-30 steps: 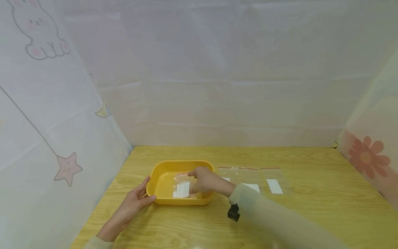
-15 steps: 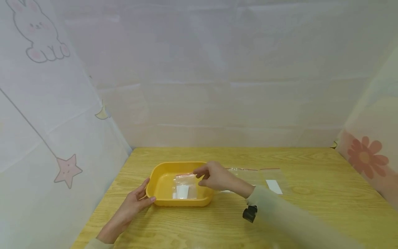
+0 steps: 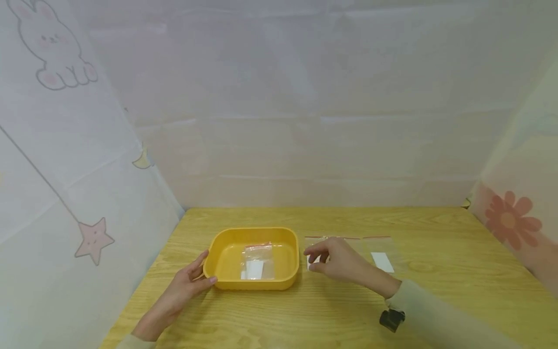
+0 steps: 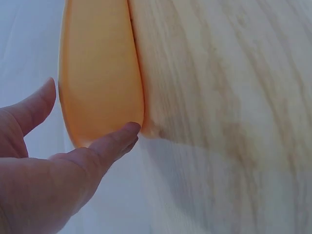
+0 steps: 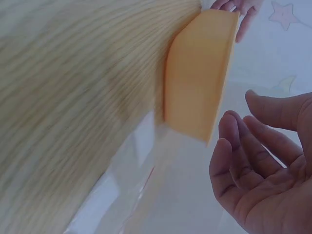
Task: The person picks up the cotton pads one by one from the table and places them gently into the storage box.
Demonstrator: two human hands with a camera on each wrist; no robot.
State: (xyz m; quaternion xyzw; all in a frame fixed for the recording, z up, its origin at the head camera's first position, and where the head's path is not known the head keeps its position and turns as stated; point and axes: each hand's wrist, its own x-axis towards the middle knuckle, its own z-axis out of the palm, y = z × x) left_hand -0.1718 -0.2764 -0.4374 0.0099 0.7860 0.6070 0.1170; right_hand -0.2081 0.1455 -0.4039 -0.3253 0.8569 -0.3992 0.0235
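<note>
Right hand (image 3: 342,259) isn't gripping anything: fingers loosely bent, thumb apart from the fingertips, hanging above the table (image 3: 244,317) just off the right end of the yellow tub (image 3: 250,285). Right wrist cam shows a gap between it and the tub. Left hand (image 3: 185,286) isn't really clenched either, more like propped on the tub's left end, with the thumb touching the near corner, fingers reaching up along the left side and everything spread pretty straight. Tub's sitting flat on the table. Inside, toward the near side and a bit right of the middle, there's a clear bag (image 3: 263,257) with a red strip along its far edge and a white card (image 3: 254,269) showing. Looks like another one under it, but they overlap and I can't say how many. More bags are laid out in a row right of the tub, red strips facing away from the person. Far right bag (image 3: 379,245) is in plain sight with its own white slip (image 3: 382,262), while the ones closer to the tub are partly behind the right hand, so no count from me. Black wrist cam (image 3: 392,320) hangs below the right sleeve (image 3: 429,308).
</note>
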